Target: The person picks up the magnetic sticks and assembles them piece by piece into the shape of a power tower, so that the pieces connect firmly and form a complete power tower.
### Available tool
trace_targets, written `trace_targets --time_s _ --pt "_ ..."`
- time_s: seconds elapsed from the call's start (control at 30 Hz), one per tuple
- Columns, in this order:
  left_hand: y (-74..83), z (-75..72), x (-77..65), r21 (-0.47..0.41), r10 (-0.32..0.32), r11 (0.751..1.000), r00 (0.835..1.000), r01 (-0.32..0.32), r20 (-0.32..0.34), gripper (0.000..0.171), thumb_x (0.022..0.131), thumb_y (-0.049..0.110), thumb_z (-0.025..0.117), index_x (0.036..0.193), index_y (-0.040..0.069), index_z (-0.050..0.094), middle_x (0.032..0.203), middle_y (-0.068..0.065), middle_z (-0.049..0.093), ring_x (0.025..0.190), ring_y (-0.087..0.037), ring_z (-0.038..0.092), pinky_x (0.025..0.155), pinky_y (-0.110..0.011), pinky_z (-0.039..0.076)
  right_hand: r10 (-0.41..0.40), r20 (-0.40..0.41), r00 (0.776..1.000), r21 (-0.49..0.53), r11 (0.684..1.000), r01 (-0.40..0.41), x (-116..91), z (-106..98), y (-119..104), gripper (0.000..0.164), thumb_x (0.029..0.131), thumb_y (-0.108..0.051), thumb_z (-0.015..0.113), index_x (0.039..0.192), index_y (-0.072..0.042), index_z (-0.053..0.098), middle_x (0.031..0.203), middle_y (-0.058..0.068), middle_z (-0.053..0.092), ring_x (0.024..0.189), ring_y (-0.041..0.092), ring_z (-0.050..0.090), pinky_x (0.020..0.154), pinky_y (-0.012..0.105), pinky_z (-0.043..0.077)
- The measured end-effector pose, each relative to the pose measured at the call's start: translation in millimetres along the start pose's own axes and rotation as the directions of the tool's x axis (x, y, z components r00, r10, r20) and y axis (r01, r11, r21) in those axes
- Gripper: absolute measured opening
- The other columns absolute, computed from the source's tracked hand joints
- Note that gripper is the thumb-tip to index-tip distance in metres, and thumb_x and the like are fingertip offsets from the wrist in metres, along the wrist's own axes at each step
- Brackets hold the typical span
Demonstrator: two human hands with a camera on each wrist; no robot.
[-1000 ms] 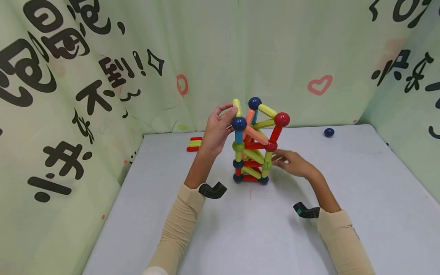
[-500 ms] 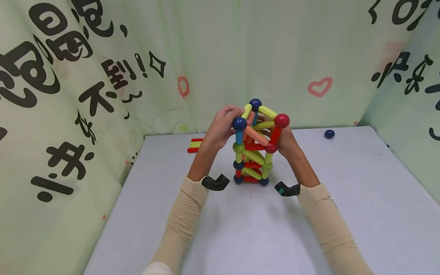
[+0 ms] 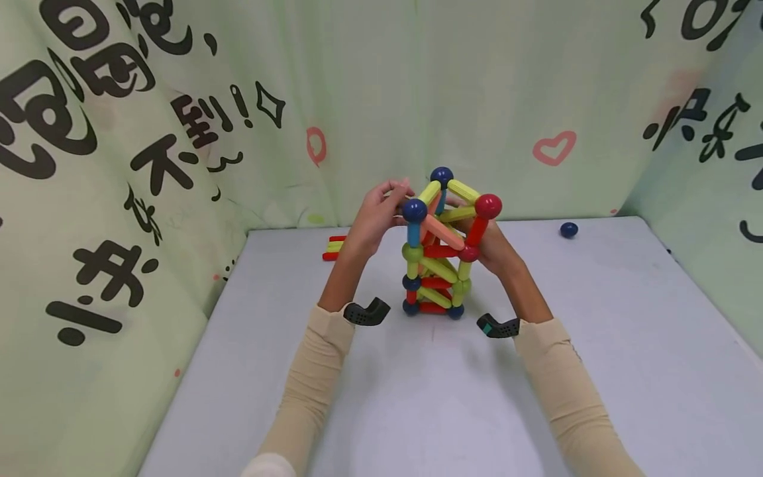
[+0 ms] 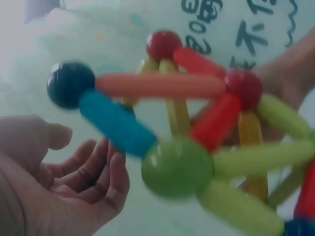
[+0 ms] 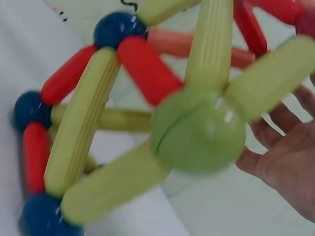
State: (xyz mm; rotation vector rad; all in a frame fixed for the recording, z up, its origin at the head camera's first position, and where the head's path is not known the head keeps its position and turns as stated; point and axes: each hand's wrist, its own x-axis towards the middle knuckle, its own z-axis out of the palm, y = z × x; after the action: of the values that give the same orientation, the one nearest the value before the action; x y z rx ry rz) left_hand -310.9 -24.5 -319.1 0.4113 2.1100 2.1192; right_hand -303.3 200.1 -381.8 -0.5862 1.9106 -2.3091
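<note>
A tower of coloured rods and balls [image 3: 441, 252] stands upright on the table. A yellow rod [image 3: 430, 192] joins the dark blue ball [image 3: 414, 211] at its upper left to the dark blue ball [image 3: 442, 176] on top. My left hand [image 3: 377, 215] is beside the upper left ball; in the left wrist view its thumb and loosely bent fingers are apart, with nothing between them. Behind the tower's right side is my right hand [image 3: 493, 246], its fingers reaching in behind the rods. Rods partly hide those fingers, so any grip there is unclear.
A loose dark blue ball [image 3: 569, 230] lies at the table's back right. Red and yellow rods [image 3: 335, 247] lie side by side behind my left forearm. A curtain [image 3: 357, 132] with black lettering hangs behind the white table [image 3: 453, 397].
My left hand has tilted the yellow rod onto the top blue ball and let it go. My right hand has risen from the tower's lower right to behind its upper part.
</note>
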Motion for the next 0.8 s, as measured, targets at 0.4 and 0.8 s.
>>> trace_targets --time_s 0.4,0.8 --pt "-111.3 -87.7 -13.8 0.77 0.004 0.578 0.942 0.271 -0.335 0.025 0.095 0.015 0.062 0.118 0.007 0.062 0.124 -0.022 0.054 0.118 -0.04 0.049 0.093 -0.052 0.046 0.304 0.121 0.945 -0.268 0.927 -0.264 -38 -42 52 0.061 0.103 -0.045 0.043 0.15 -0.009 0.033 0.15 0.007 0.041 0.142 0.032 0.031 0.114 0.062 0.026" --pt "-169.8 -120.7 -11.6 0.842 -0.056 0.45 0.95 0.298 -0.307 0.046 0.094 0.023 0.065 0.138 0.017 0.052 0.134 -0.019 0.044 0.125 -0.035 0.041 0.098 -0.053 0.044 0.31 0.24 0.92 -0.27 0.932 -0.244 -60 -54 74 0.056 0.104 -0.035 0.044 0.151 -0.008 0.031 0.138 -0.011 0.049 0.124 0.006 0.052 0.102 0.046 0.048"
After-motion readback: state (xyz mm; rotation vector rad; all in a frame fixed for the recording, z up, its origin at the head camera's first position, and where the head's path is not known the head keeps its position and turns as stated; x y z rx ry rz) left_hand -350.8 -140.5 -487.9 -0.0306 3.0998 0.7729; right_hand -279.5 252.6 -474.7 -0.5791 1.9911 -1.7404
